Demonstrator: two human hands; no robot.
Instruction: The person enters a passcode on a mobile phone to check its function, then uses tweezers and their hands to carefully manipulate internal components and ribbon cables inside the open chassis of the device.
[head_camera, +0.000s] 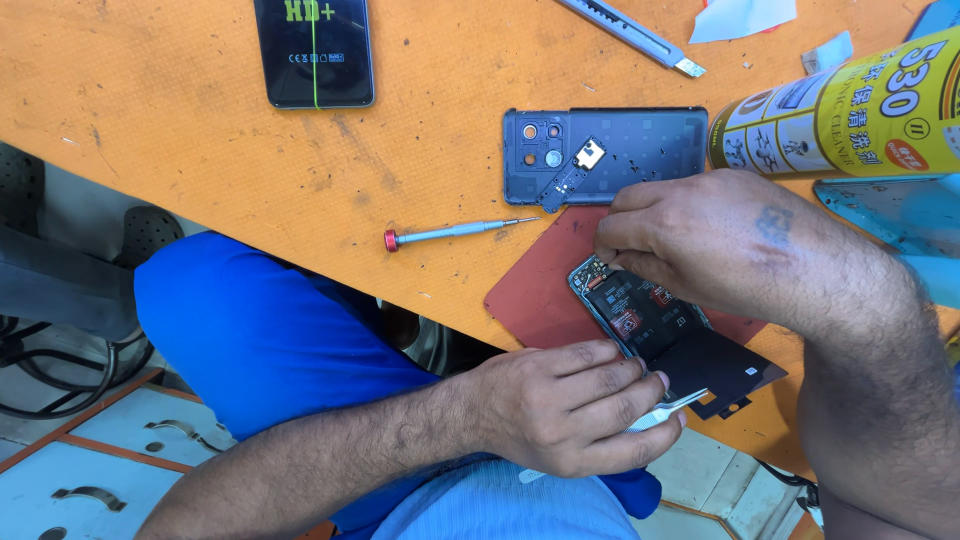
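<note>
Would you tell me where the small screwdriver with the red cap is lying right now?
In the head view, the screwdriver lies on the orange table, left of the red mat, just below the detached back cover.

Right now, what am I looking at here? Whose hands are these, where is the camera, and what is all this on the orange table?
No machine here: a person's two bare hands, filmed by a camera worn on their head, looking down. On the orange table an opened phone lies on a reddish mat. The left hand holds metal tweezers in its grip; the right hand presses fingertips at the phone's top. Nearby lie the removed back cover, a red-capped screwdriver, another phone, a utility knife and a yellow spray can.
</note>
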